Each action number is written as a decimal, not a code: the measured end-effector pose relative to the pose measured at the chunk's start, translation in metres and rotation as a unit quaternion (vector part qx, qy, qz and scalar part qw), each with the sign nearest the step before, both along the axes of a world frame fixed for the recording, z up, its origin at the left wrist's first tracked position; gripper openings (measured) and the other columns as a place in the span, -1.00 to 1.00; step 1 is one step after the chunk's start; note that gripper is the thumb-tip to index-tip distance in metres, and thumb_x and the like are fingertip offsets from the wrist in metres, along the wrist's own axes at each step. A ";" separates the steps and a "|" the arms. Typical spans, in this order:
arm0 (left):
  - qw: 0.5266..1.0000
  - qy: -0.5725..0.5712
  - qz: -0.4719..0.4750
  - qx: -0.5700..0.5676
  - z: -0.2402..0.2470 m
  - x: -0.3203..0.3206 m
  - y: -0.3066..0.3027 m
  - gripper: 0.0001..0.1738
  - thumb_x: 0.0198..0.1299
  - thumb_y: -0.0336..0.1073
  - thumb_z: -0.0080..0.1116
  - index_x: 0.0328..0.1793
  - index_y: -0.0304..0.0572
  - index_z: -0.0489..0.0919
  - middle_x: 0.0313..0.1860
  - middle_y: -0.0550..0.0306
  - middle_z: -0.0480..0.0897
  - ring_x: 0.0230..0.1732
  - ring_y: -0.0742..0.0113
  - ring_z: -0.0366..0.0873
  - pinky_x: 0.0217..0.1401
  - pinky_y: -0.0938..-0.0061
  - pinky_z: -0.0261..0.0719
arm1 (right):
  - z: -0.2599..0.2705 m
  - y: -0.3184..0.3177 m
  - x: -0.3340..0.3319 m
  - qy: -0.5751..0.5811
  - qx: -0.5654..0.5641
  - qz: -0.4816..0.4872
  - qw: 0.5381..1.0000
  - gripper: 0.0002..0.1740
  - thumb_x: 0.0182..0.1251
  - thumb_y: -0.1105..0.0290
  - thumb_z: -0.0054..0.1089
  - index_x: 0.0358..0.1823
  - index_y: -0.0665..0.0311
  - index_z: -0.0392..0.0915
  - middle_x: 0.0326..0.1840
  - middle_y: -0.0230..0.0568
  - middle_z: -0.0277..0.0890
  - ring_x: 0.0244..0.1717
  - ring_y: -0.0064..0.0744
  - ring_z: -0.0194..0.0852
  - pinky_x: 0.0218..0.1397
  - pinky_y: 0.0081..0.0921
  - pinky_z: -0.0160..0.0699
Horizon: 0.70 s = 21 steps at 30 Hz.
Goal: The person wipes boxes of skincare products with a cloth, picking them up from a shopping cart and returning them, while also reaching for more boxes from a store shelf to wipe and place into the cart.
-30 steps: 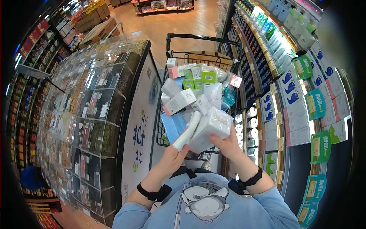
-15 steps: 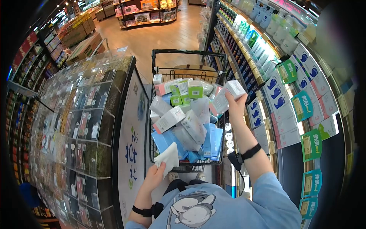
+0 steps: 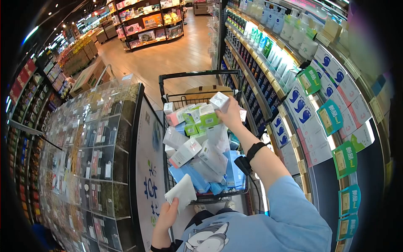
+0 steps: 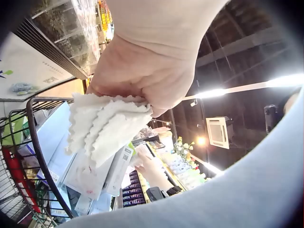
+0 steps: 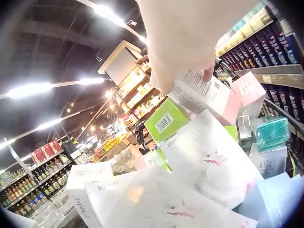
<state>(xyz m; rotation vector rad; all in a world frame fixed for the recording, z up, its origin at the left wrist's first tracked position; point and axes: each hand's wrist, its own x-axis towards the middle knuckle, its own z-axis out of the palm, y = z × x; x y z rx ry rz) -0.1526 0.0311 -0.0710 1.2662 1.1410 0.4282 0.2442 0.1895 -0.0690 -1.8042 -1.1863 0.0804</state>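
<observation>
A black wire shopping cart (image 3: 187, 75) holds a heap of white, green, pink and blue boxes. My right hand (image 3: 230, 112) reaches over the cart's far end and grips a white box (image 3: 220, 101) above the pile. In the right wrist view this box (image 5: 204, 94) shows white and pink sides, right above a green box (image 5: 165, 119). My left hand (image 3: 171, 206) grips a folded white cloth (image 3: 181, 193) at the cart's near left corner. The cloth (image 4: 105, 129) hangs bunched under the fingers in the left wrist view, beside the cart rim (image 4: 34, 137).
A display of clear bins (image 3: 96, 138) with a white end panel (image 3: 149, 168) stands close on the cart's left. Store shelves with bottles and white boxes (image 3: 302, 96) line the right side. A wooden-floored aisle (image 3: 176, 54) runs ahead of the cart.
My right hand carried the white box from in front of my chest, out to the right, then over the cart's far end. The left hand, still holding the cloth, dropped to the near left corner.
</observation>
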 end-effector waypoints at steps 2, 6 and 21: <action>0.997 -0.060 0.051 0.013 0.006 0.003 -0.003 -0.56 0.41 -0.16 -0.17 0.16 -0.43 0.43 -0.11 0.14 0.56 -0.10 0.50 0.44 -0.07 0.57 0.40 | -0.013 0.011 0.004 0.025 -0.038 0.031 0.998 -0.16 -0.05 0.29 0.41 0.23 0.45 0.15 0.28 0.27 0.16 0.33 0.16 0.08 0.33 -0.16 0.14; 0.997 -0.054 0.057 0.011 0.007 -0.002 -0.002 -0.56 0.42 -0.19 -0.19 0.20 -0.44 0.39 -0.02 0.10 0.55 -0.02 0.46 0.44 0.03 0.57 0.38 | -0.031 0.019 0.008 0.027 -0.089 0.116 0.989 -0.07 0.10 0.07 0.25 0.36 0.48 0.01 0.40 0.30 -0.01 0.41 0.18 -0.03 0.41 -0.17 0.03; 0.998 -0.005 0.011 -0.067 0.047 0.047 0.023 -0.49 0.35 -0.19 -0.06 0.34 -0.31 0.28 0.21 -0.13 0.40 0.21 0.10 0.36 0.22 0.40 0.32 | -0.006 -0.160 -0.008 -0.045 -0.009 0.157 0.986 -0.62 0.15 0.42 0.19 0.03 0.27 0.46 0.15 -0.01 0.37 0.20 -0.03 0.29 0.26 -0.22 0.28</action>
